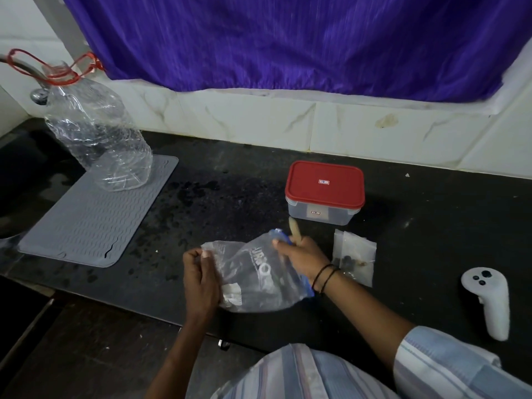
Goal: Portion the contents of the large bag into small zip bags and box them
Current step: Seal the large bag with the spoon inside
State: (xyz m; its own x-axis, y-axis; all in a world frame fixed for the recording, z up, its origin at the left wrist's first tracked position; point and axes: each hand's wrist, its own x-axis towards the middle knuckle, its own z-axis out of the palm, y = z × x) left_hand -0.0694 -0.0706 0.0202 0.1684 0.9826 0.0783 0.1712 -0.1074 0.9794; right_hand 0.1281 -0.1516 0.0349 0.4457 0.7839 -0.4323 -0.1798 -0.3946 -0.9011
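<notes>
A large clear zip bag [256, 279] with white lettering and a blue zip strip lies on the black counter in front of me. My left hand [201, 279] pinches its left corner. My right hand [302, 256] grips the bag's blue zip edge together with a pale wooden stick whose tip [294, 227] pokes up behind the fingers. Small clear zip bags [355, 256] lie just right of my right wrist, with dark bits inside. Behind them stands a clear plastic box with a red lid [325, 182], closed.
A grey ribbed mat [95, 223] lies at the left with a big crumpled clear bottle [95, 131] on its far end. A white hand controller [489, 298] rests at the right. The black counter [224, 197] ends at a tiled wall under a purple curtain.
</notes>
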